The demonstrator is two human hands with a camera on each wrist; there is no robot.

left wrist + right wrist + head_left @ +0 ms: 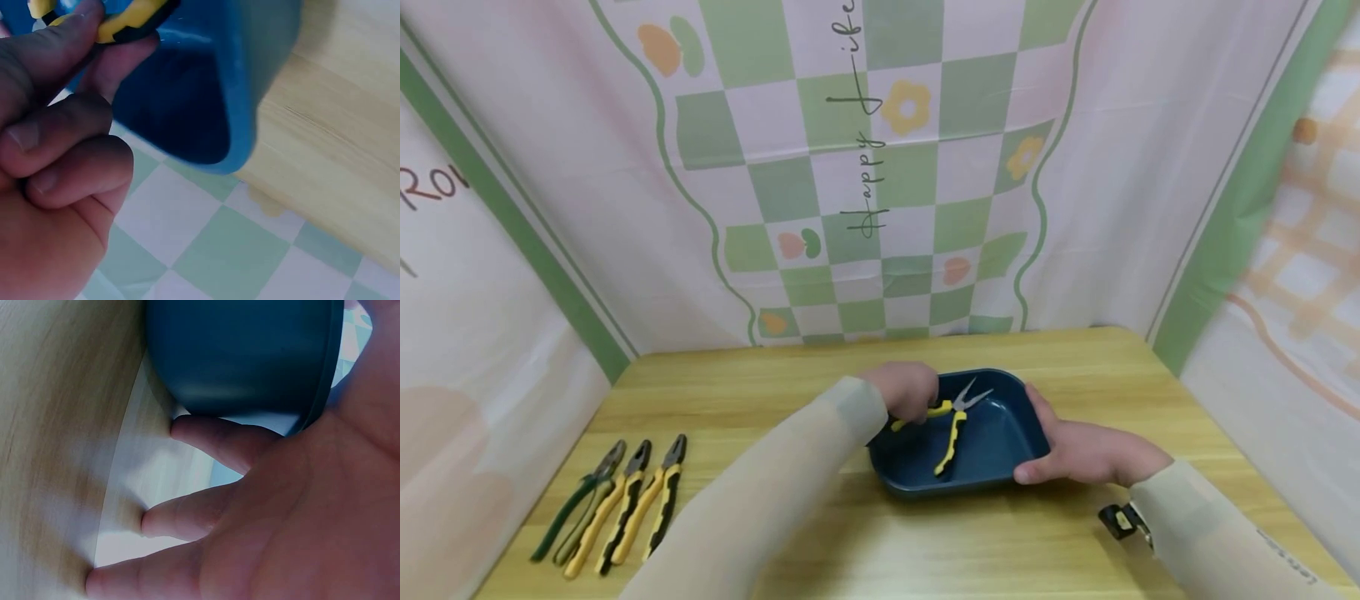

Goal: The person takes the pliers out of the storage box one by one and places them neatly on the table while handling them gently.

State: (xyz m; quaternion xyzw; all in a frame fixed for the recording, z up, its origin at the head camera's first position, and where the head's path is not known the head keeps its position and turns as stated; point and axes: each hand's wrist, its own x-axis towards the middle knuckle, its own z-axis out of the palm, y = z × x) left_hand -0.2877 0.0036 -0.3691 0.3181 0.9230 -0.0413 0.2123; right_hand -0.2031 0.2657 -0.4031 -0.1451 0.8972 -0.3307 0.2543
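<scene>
A dark blue rectangular bin stands on the table. Inside it are needle-nose pliers with yellow and black handles, their jaws spread apart. My left hand reaches in over the bin's left end and pinches one pliers handle between thumb and forefinger. The other fingers of that hand are curled in. At the bin's right end lies my right hand, thumb by the near corner. In the right wrist view its fingers look straight, one touching the bin's outer wall.
On the table's left side several pliers lie in a row: green-handled pliers and yellow-and-black pliers among them. The wooden table ends at a checkered curtain. A small black device sits at my right sleeve.
</scene>
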